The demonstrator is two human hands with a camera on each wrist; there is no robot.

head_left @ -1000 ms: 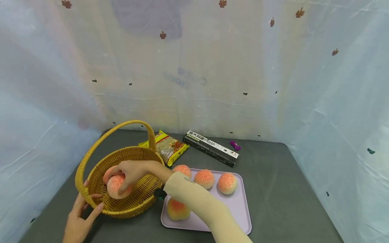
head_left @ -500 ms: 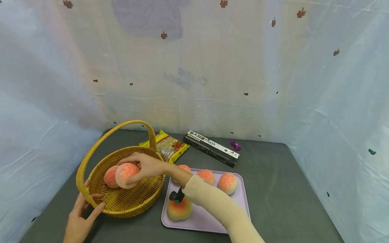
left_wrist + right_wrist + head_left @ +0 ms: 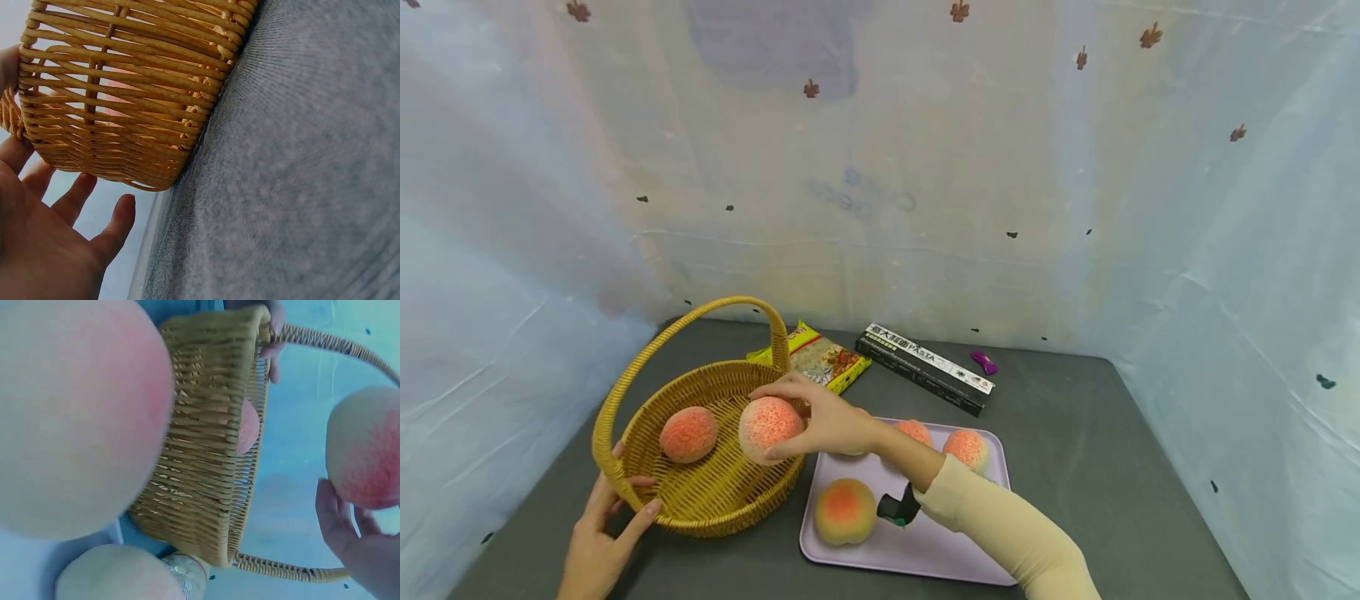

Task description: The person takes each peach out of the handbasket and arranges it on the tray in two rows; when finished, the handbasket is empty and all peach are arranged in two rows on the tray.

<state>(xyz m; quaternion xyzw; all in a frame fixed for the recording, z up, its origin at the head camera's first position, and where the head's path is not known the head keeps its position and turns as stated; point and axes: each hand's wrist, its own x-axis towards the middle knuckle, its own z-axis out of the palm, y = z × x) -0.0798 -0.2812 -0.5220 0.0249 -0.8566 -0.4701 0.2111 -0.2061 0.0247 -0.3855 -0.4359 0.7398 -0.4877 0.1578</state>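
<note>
A yellow wicker basket point(image 3: 700, 523) with a tall arched handle stands on the left of the table. My left hand point(image 3: 597, 533) grips its rim at the near foot of the handle, thumb and fingers on either side. My right hand point(image 3: 831, 417) holds a pink-and-cream peach point(image 3: 767, 429) between thumb and fingers, above the right part of the basket. Inside, one pinker peach point(image 3: 688, 434) lies towards the left wall. In the right wrist view the held peach point(image 3: 372, 447) is raised beyond the basket's opening.
A lilac tray point(image 3: 917, 554) right of the basket bears several peaches, one yellowish peach point(image 3: 846, 512) at its near left. My right forearm crosses the tray. Behind lie a yellow food packet point(image 3: 823, 358), a black pasta box point(image 3: 925, 367) and a purple wrapped sweet point(image 3: 983, 362).
My right hand has lifted a peach from beside the other one in the basket and carried it right, towards the tray side. My left hand has stayed on the rim.
</note>
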